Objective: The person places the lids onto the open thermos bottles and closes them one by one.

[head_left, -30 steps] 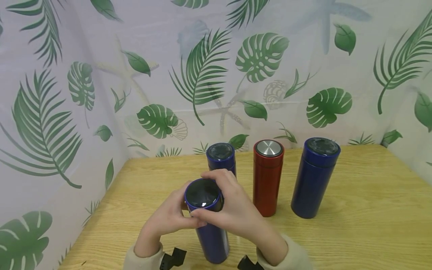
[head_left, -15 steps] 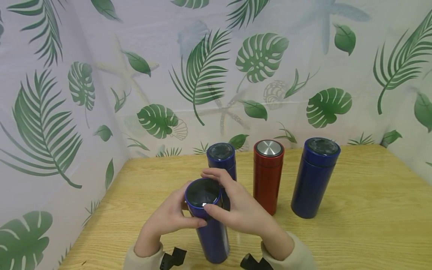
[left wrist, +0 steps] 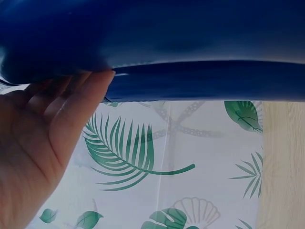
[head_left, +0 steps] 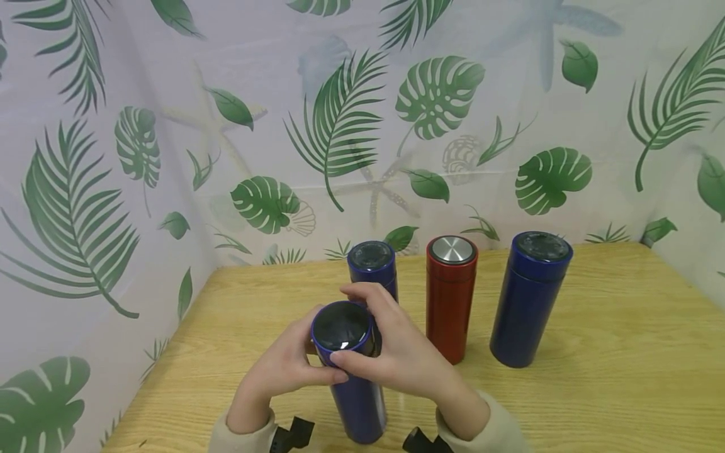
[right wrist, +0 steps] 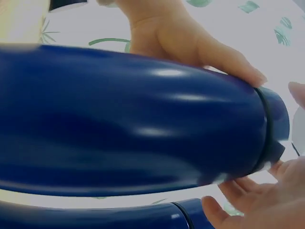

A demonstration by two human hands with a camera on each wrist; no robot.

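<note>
A dark blue thermos (head_left: 359,409) with a shiny black-topped lid (head_left: 342,325) stands upright on the table near the person. My left hand (head_left: 286,358) grips the body just under the lid, thumb across the near side. From the right, my right hand (head_left: 404,352) holds the lid, its thumb at the near rim and its fingers round the far side. In the right wrist view, a dark ring (right wrist: 267,129) separates the lid from the body, with the left hand (right wrist: 176,40) above. The thermos (left wrist: 190,33) fills the top of the left wrist view.
Behind the hands stands a second blue thermos (head_left: 372,267), partly hidden. To its right are a red thermos (head_left: 450,302) with a silver lid top and another blue thermos (head_left: 527,308). The wooden table (head_left: 629,365) meets a leaf-printed backdrop (head_left: 481,38) at its back and left.
The right thumb moved right along the lid's near rim, then came back part of the way left. The left hand and the held thermos have stayed in place.
</note>
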